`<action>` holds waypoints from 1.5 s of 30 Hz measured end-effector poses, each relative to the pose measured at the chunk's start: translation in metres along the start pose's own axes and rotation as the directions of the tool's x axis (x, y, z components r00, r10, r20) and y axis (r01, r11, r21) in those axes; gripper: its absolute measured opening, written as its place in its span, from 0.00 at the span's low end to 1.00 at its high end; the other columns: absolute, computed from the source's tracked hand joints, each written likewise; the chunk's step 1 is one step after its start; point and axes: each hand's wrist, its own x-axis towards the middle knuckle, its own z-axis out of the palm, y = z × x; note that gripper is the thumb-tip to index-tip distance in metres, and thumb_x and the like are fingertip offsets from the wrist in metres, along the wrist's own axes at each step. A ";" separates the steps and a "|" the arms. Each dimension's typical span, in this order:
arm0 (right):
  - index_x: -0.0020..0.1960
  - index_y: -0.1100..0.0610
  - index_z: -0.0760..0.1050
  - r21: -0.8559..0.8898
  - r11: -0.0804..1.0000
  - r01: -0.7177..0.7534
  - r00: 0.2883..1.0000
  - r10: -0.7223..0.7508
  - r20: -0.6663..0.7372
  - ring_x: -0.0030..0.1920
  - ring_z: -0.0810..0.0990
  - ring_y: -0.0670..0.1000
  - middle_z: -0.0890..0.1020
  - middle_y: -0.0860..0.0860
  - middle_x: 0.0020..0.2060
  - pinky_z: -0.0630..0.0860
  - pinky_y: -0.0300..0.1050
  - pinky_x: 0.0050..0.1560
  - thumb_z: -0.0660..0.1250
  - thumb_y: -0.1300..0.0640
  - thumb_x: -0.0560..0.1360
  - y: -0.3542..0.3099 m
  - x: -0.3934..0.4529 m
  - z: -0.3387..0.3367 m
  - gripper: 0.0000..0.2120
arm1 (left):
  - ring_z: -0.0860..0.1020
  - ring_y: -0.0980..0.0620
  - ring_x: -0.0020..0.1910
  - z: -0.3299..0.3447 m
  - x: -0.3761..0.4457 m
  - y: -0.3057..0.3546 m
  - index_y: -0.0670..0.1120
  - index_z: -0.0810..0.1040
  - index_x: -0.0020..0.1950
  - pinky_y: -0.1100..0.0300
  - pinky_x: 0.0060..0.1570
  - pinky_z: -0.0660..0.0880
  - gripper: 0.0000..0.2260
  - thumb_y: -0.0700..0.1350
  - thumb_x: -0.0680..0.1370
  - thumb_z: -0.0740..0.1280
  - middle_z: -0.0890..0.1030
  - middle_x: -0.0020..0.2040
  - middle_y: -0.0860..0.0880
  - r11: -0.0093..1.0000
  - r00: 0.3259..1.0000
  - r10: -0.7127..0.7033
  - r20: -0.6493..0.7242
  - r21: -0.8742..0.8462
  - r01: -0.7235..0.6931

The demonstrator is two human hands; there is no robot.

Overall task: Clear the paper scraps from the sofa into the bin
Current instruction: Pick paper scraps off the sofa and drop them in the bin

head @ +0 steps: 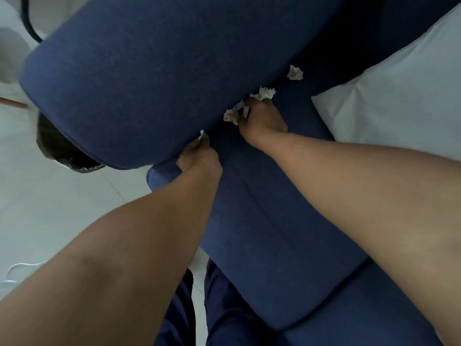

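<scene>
Crumpled white paper scraps lie on the blue sofa seat (262, 196) along the foot of the armrest (139, 71). My right hand (262, 121) is closed on several scraps (234, 113), with another scrap (265, 93) touching its fingertips. One loose scrap (294, 72) lies farther back, apart from both hands. My left hand (199, 156) pinches a small scrap (202, 135) right at the crease between seat and armrest. The bin (62, 151), dark with a black liner, stands on the floor at the left, mostly hidden behind the armrest.
A white pillow (399, 96) rests on the sofa at the right. Pale tiled floor (50, 208) lies to the left, with a white cord (17, 268) on it. A wooden stick end (12, 103) and a black cable (28, 23) show at far left.
</scene>
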 end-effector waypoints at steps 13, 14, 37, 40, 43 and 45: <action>0.70 0.51 0.76 -0.123 0.992 0.013 0.999 -0.018 -0.036 0.63 0.77 0.58 0.75 0.55 0.67 0.76 0.49 0.52 0.62 0.57 0.85 -0.015 -0.005 0.030 0.14 | 0.82 0.60 0.52 -0.022 -0.017 -0.004 0.50 0.86 0.59 0.73 0.45 0.74 0.08 0.45 0.81 0.71 0.85 0.53 0.57 0.996 0.996 -0.004 0.089 -0.093 0.012; 0.68 0.51 0.76 -0.104 0.994 0.019 0.998 -0.024 -0.051 0.61 0.78 0.57 0.76 0.55 0.66 0.76 0.48 0.50 0.61 0.56 0.85 -0.014 -0.011 0.029 0.13 | 0.81 0.59 0.52 -0.025 -0.017 -0.004 0.51 0.86 0.59 0.70 0.48 0.75 0.08 0.46 0.81 0.71 0.85 0.53 0.57 0.998 0.997 0.001 0.081 -0.069 0.005; 0.55 0.48 0.77 -0.074 0.981 0.182 0.983 -0.179 0.049 0.53 0.80 0.56 0.80 0.50 0.53 0.72 0.47 0.42 0.64 0.46 0.81 -0.111 -0.145 0.090 0.07 | 0.83 0.50 0.39 -0.187 0.012 -0.017 0.57 0.80 0.39 0.38 0.59 0.76 0.04 0.51 0.75 0.70 0.83 0.34 0.57 0.978 0.997 0.072 -0.009 0.195 -0.069; 0.53 0.48 0.78 -0.043 0.981 0.191 0.979 -0.187 0.086 0.52 0.80 0.56 0.81 0.49 0.52 0.71 0.47 0.41 0.64 0.48 0.80 -0.146 -0.153 0.115 0.06 | 0.83 0.50 0.39 -0.222 0.031 -0.015 0.57 0.79 0.40 0.39 0.61 0.75 0.06 0.50 0.77 0.71 0.82 0.36 0.57 0.979 0.997 0.056 -0.054 0.201 -0.044; 0.52 0.49 0.77 -0.032 0.977 0.210 0.972 -0.205 0.119 0.52 0.79 0.56 0.81 0.49 0.52 0.72 0.47 0.41 0.65 0.50 0.80 -0.180 -0.158 0.139 0.05 | 0.83 0.51 0.39 -0.256 0.053 -0.013 0.57 0.78 0.39 0.40 0.61 0.76 0.06 0.50 0.76 0.72 0.82 0.37 0.58 0.978 0.995 0.038 -0.088 0.208 -0.019; 0.52 0.49 0.78 -0.048 0.973 0.226 0.965 -0.217 0.144 0.53 0.79 0.57 0.81 0.50 0.53 0.74 0.48 0.43 0.65 0.50 0.80 -0.201 -0.159 0.154 0.05 | 0.83 0.50 0.40 -0.278 0.068 -0.010 0.58 0.78 0.39 0.39 0.60 0.76 0.07 0.50 0.75 0.72 0.81 0.37 0.58 0.977 0.994 0.035 -0.102 0.215 -0.012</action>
